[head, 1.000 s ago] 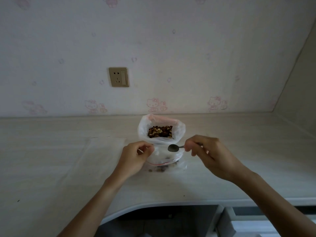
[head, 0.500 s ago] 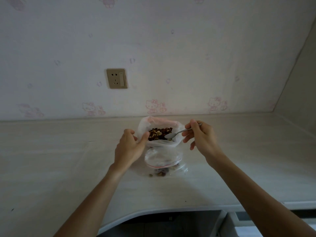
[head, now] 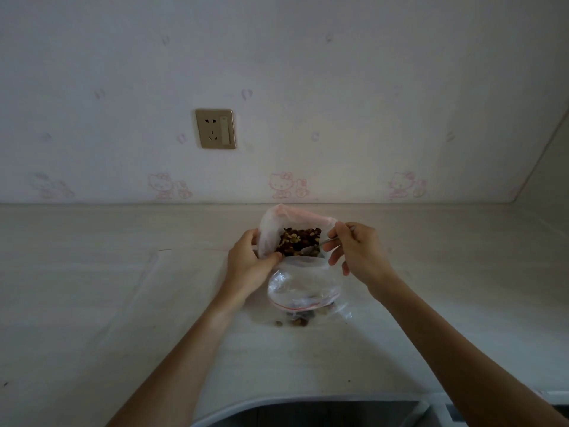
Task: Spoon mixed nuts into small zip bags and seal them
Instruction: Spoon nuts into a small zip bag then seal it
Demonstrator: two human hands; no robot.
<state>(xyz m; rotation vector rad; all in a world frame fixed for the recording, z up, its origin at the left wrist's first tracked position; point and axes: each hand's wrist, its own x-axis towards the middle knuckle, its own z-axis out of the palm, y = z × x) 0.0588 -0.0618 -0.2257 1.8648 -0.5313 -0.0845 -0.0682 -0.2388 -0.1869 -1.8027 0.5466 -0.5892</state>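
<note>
Since half a second ago little has shifted: the right hand has kept the small metal spoon at the near right edge of the brown mixed nuts, thumb and fingers pinching the handle; the bowl looks partly buried, though it is blurred. The left hand still grips the left rim of the white plastic bag of nuts, which stands between the two hands, toward the bench's back edge. Just nearer the front edge, touching that bag, lies the small clear zip bag with a red seal line, a few nuts at its bottom. A beige wall socket sits above.
</note>
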